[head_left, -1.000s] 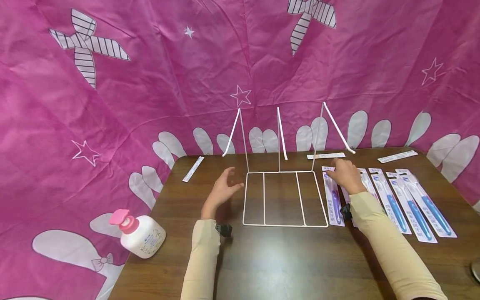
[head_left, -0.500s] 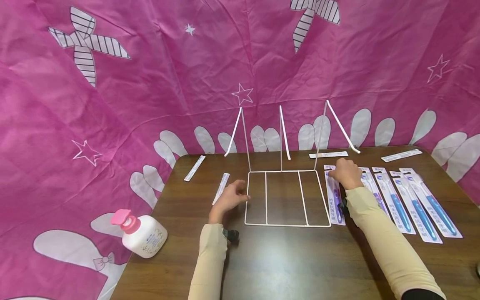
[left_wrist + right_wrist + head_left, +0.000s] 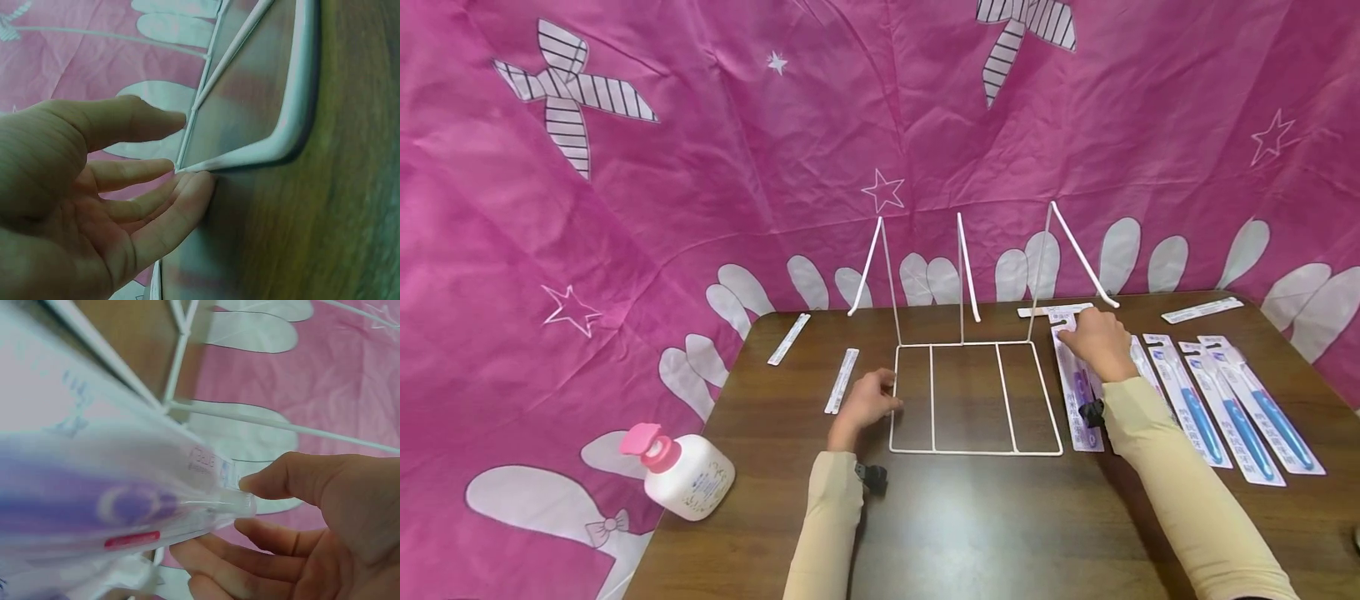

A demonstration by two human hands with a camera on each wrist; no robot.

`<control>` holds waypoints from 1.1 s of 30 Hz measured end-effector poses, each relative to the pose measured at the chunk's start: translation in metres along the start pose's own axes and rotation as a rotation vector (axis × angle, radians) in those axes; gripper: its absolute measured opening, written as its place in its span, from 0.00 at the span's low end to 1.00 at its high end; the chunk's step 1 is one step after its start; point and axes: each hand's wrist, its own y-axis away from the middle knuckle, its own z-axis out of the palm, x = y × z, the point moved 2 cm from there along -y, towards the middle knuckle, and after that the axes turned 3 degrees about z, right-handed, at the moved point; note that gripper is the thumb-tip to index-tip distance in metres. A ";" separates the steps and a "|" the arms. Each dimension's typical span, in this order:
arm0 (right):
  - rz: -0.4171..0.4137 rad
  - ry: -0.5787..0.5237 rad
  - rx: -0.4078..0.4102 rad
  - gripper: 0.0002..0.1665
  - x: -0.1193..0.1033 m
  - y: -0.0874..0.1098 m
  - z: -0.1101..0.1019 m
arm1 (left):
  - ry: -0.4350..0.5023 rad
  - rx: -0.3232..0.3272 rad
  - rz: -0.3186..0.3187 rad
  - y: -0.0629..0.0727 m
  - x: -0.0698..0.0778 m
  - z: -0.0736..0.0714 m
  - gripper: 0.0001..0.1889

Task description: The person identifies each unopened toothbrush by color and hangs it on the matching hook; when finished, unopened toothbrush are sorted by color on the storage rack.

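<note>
A white wire rack (image 3: 976, 453) with upright hooks at its back stands in the middle of the table. My left hand (image 3: 867, 402) is at the rack's left side; in the left wrist view its loosely bent fingertips (image 3: 199, 184) are right at the side rail, with the thumb apart. Between thumb and fingers, my right hand (image 3: 1099, 343) pinches the hook-hole end of a packaged purple toothbrush (image 3: 1079, 396). That pack is tilted up in the right wrist view, its clear blister (image 3: 234, 503) just by the thumb. Behind the right hand and sleeve, another toothbrush pack is partly hidden.
Several packaged toothbrushes (image 3: 1187, 404) lie in a row to the right. Thin white packets (image 3: 842, 382) lie left of the rack and along the table's back edge. A white pump bottle (image 3: 696, 479) with a pink top stands front left. A pink curtain (image 3: 760, 150) hangs behind.
My right hand has taken the purple toothbrush pack and raised its top end. My left hand has moved right to the rack's side, uncovering a thin white packet.
</note>
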 end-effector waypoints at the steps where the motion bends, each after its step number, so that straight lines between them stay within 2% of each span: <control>1: -0.003 -0.007 -0.005 0.22 -0.001 0.002 -0.003 | -0.006 0.003 0.006 0.000 0.001 0.000 0.27; 6: -0.027 -0.047 0.009 0.22 -0.004 0.012 -0.020 | -0.010 0.013 -0.003 0.000 0.002 0.001 0.25; 11: -0.027 -0.120 0.152 0.15 -0.007 0.029 -0.039 | -0.024 0.022 -0.018 -0.001 0.003 0.003 0.26; 15: 0.002 -0.181 0.259 0.13 -0.010 0.042 -0.052 | -0.046 0.034 -0.011 0.000 0.005 0.003 0.26; 17: 0.004 -0.193 0.289 0.14 -0.012 0.047 -0.057 | -0.055 0.043 -0.015 0.001 0.006 0.003 0.26; 25: 0.007 -0.259 0.303 0.15 -0.018 0.063 -0.071 | -0.081 0.068 -0.027 0.003 0.006 0.004 0.25; 33: 0.007 -0.328 0.363 0.16 -0.023 0.080 -0.084 | -0.092 0.064 -0.021 0.002 0.006 0.004 0.25</control>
